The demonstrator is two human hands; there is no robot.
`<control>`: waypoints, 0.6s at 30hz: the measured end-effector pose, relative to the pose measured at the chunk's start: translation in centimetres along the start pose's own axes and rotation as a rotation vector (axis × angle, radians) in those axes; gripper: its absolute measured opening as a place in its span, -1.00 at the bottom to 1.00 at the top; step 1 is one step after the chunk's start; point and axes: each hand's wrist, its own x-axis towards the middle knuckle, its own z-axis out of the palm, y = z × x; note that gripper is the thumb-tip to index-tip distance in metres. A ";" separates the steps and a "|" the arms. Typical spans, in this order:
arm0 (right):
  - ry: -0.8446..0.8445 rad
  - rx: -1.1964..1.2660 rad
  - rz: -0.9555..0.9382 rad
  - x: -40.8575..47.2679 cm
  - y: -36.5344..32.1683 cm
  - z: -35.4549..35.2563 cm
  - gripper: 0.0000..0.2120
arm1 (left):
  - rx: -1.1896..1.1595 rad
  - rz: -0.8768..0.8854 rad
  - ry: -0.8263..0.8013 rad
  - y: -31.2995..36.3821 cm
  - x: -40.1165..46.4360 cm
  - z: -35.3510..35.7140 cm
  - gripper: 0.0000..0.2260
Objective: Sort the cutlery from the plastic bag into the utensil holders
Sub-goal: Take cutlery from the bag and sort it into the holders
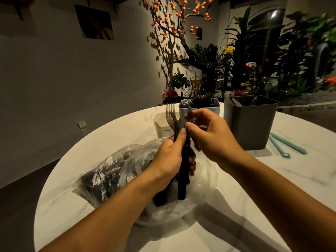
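Plastic bag (112, 171) nearest on the table (254, 188); dark contents inside cannot be counted. Left hand (169, 157) grips an upright bundle of dark cutlery (183, 170), lower ends in the bag. One fork (171, 113) tops it. Right hand (207, 133) pinches one piece, type unclear. Beyond: three utensil holders (251, 122). Two teal sticks (285, 142) at right.

- I count three utensil holders: a small white one (162, 124), a pale one (200, 110) and a dark grey one (250, 122).
- I see one plastic bag (116, 171).
- Two hands, left (169, 157) and right (211, 135).
- Two teal sticks (287, 143) on the tabletop (272, 179).
- Loose cutlery: too bunched to count.
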 end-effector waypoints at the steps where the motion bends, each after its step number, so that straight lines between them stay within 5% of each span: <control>1: -0.003 -0.022 -0.012 0.3 -0.3 -0.2 -0.75 | 0.029 0.019 0.033 0.5 0.3 0.3 -0.51; 4: -0.003 -0.055 -0.035 1.3 -1.3 -1.6 -0.54 | 0.081 0.080 0.082 2.2 1.2 1.0 -0.55; 11: -0.008 -0.126 -0.059 2.7 -3.7 -5.3 -0.64 | 0.096 0.086 -0.029 5.6 3.4 3.3 -0.58; 18: 0.020 -0.220 -0.089 5.0 -5.4 -9.8 -0.64 | 0.294 0.234 0.039 7.9 6.7 5.7 -0.80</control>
